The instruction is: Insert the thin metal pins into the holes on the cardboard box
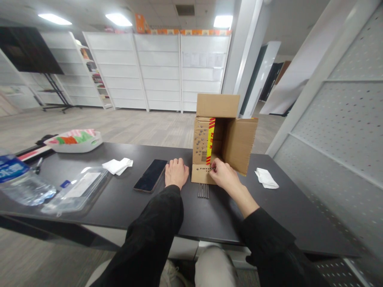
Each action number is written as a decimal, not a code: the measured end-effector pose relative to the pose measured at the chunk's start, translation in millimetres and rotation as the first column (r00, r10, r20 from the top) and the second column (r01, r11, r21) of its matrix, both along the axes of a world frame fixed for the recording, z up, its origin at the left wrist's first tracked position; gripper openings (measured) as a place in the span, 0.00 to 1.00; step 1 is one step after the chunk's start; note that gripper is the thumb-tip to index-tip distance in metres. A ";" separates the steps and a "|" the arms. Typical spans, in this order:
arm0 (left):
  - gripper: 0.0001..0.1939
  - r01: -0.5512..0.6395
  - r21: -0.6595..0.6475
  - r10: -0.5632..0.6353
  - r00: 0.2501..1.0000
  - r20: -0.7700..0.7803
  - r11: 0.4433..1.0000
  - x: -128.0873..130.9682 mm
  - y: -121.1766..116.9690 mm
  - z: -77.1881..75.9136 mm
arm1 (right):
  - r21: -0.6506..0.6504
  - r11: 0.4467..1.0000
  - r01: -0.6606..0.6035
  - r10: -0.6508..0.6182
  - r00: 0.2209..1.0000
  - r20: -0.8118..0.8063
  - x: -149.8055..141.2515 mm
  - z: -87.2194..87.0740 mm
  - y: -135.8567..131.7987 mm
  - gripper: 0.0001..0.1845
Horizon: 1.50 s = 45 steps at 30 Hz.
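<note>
Cardboard box between the hands: light, and weak at the holed flap

Seen from the room, the cardboard box (201,137) stands upright on the dark table (215,223), just ahead of and between the hands, its mouth open. The right hand (224,174) is at its lower flap (197,176), finger and thumb bent inward; whether they are closed on anything, I cannot tell. The left hand (176,172), well apart from the right, rests palm down beside the phone (150,176); what lies beneath it is hidden.

Handling, in my judgement: the box is light, could slide if pushed, and is best steadied by a side wall. The flap should bend easily, and the row of holes probably weakens it. The metal rods (203,192), near and between the hands, look stiff, slim and apt to roll; take each singly, mid-length.
</note>
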State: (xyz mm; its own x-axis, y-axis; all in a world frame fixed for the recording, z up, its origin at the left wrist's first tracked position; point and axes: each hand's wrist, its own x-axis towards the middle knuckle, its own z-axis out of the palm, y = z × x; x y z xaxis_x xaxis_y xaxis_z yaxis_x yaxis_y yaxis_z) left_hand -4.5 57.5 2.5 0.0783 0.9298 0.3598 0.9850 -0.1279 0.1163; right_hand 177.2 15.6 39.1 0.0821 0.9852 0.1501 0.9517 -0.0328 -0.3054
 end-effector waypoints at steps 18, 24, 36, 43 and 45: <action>0.09 -0.003 0.020 0.003 1.000 -0.009 1.000 0.1 -0.1 -1.3 | -0.126 0.988 0.083 -0.076 0.995 0.066 -6.1 8.4 5.8 0.12; 0.08 0.000 0.018 0.000 1.000 0.002 1.000 -0.2 1.4 -2.7 | -0.136 0.988 0.069 -0.047 0.986 0.161 -8.8 16.9 5.0 0.14; 0.09 -0.002 0.020 0.002 1.000 -0.006 1.000 -0.4 1.6 -2.3 | -0.127 0.992 0.015 0.028 0.943 0.331 -14.0 27.3 6.4 0.16; 0.09 0.000 0.028 0.000 1.000 -0.014 1.000 -0.5 1.6 -2.7 | -0.118 0.993 0.021 0.019 0.947 0.321 -13.7 33.2 4.0 0.16; 0.09 0.000 0.028 0.001 1.000 -0.016 1.000 -0.5 1.9 -3.3 | -0.110 0.994 0.026 0.010 0.950 0.313 -13.5 35.6 3.4 0.16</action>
